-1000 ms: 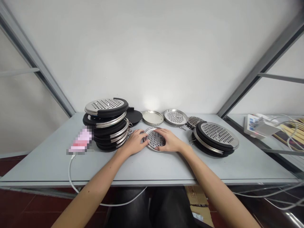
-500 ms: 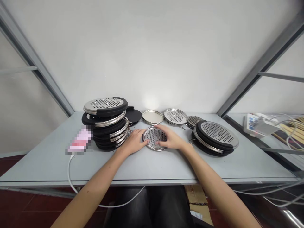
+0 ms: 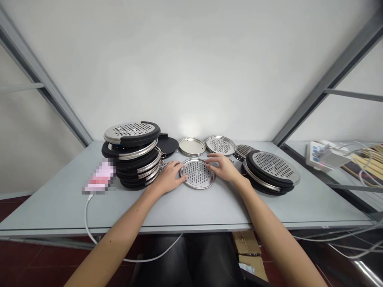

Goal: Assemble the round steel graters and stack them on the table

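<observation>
A round metal grater plate (image 3: 197, 173), full of small raised holes, lies flat on the table between my hands. At its left rim rests my left hand (image 3: 171, 176), thumb and fingers spread apart and touching the edge. My right hand (image 3: 222, 167) is at the upper right rim, fingers apart and slightly curved, with the fingertips over the edge. Neither hand grips the plate. Behind it lie a plain round metal plate (image 3: 192, 146) on top of a few others and a stack of perforated grater plates (image 3: 220, 146).
To the left rises a tall stack of round graters with black rims (image 3: 139, 157); a black disc (image 3: 168, 146) lies behind it. A shorter grater stack (image 3: 272, 171) stands at right, near a dark perforated disc (image 3: 244, 151). A blurred-out pink item (image 3: 101, 177) has a white cable (image 3: 86, 215).
My right hand has drawn back from the middle of the grater plate to its right rim, uncovering its face. My left hand has stayed by the left rim.
</observation>
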### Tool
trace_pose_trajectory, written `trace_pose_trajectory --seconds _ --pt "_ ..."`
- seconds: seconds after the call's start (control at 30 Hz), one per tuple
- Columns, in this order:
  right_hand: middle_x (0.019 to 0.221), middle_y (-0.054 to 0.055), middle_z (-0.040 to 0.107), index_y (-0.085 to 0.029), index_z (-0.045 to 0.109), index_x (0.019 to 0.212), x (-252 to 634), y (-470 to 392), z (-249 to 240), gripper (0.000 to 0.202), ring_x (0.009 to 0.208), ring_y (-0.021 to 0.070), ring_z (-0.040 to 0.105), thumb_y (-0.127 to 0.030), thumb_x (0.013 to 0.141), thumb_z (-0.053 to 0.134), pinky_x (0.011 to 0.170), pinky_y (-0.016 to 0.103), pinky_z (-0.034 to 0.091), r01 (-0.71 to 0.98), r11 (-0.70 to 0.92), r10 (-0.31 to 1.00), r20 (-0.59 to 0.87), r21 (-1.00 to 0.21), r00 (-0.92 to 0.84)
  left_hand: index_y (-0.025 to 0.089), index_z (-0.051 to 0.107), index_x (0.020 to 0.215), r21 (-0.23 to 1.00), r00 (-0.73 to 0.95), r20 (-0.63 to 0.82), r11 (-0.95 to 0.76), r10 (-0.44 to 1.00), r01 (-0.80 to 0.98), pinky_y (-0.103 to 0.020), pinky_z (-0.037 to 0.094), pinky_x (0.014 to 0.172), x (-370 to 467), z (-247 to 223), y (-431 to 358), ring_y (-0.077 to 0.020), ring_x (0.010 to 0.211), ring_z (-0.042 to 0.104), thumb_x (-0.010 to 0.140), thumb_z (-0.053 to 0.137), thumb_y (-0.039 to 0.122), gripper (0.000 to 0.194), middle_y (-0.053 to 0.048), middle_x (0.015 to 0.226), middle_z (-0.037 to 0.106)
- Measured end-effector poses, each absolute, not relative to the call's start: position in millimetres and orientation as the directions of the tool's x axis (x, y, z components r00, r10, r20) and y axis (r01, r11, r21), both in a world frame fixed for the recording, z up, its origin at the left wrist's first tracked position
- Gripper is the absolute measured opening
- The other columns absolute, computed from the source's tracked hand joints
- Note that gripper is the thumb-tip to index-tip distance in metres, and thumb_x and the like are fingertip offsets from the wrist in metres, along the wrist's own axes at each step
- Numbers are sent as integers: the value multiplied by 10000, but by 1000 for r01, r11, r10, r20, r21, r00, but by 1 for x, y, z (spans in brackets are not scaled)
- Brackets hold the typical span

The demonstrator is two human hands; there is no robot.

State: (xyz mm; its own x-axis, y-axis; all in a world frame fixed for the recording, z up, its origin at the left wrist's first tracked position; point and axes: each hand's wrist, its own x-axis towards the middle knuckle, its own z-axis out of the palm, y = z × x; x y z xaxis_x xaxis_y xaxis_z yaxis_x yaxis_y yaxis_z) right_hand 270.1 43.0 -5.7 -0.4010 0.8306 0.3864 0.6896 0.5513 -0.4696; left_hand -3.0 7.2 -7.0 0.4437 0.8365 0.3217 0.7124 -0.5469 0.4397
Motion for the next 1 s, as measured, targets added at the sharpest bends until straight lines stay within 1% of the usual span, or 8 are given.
trace_pose_trajectory --seconds 0.1,0.23,0.37,0.57,0.63,0.73,0.87,1.0 --pt "1181 98 650 -219 754 882 272 45 -6 160 1088 276 613 -227 810 612 985 481 458 713 527 846 360 -462 -392 192 618 1181 442 441 314 -540 841 716 -458 415 1045 -3 -7 7 -287 1181 530 844 629 338 368 -119 1237 576" --pt "1168 93 661 -209 740 807 272 45 -6 132 1049 260 631 -215 809 609 964 446 467 734 508 859 326 -451 -395 182 613 1191 433 443 292 -530 848 729 -457 410 1050 -3 -7 7 -294 1199 519 851 617 343 376 -127 1250 570" --pt "1150 97 665 -201 723 766 269 45 -7 137 1010 255 646 -195 805 592 938 425 475 729 515 857 304 -450 -417 205 617 1185 438 440 307 -536 844 722 -451 418 1040 -4 -8 7 -287 1186 528 848 621 342 364 -111 1236 577" --pt "984 81 706 -198 710 801 263 46 -5 139 986 253 632 -207 818 572 931 434 474 688 563 823 381 -458 -421 208 576 1231 443 462 315 -559 829 701 -436 418 1033 -5 -8 7 -271 1169 532 867 604 355 393 -103 1219 576" --pt "1031 88 693 -200 710 784 263 45 -4 134 1049 263 608 -208 808 578 967 454 455 693 564 821 394 -448 -413 204 565 1236 433 470 314 -565 825 702 -436 421 1026 -5 -7 7 -272 1163 531 877 593 371 397 -106 1218 574" --pt "1156 104 647 -201 713 736 265 44 -6 126 1140 285 568 -210 790 599 1006 477 431 726 538 840 347 -429 -417 195 549 1246 416 481 309 -571 821 708 -430 423 1020 -5 -6 7 -270 1152 532 894 572 383 400 -107 1206 579" --pt "1159 112 648 -199 721 743 265 42 -9 137 1099 280 602 -224 802 600 979 454 458 740 508 861 263 -440 -434 183 556 1238 415 476 301 -562 827 715 -439 418 1020 -5 -7 6 -277 1156 530 905 552 390 392 -114 1207 586" --pt "1160 113 657 -192 715 748 263 42 -8 158 1028 260 640 -238 818 582 927 406 488 738 483 876 242 -471 -418 176 587 1198 406 470 298 -556 831 725 -439 411 1031 -5 -9 7 -282 1180 518 902 556 397 371 -120 1221 591"
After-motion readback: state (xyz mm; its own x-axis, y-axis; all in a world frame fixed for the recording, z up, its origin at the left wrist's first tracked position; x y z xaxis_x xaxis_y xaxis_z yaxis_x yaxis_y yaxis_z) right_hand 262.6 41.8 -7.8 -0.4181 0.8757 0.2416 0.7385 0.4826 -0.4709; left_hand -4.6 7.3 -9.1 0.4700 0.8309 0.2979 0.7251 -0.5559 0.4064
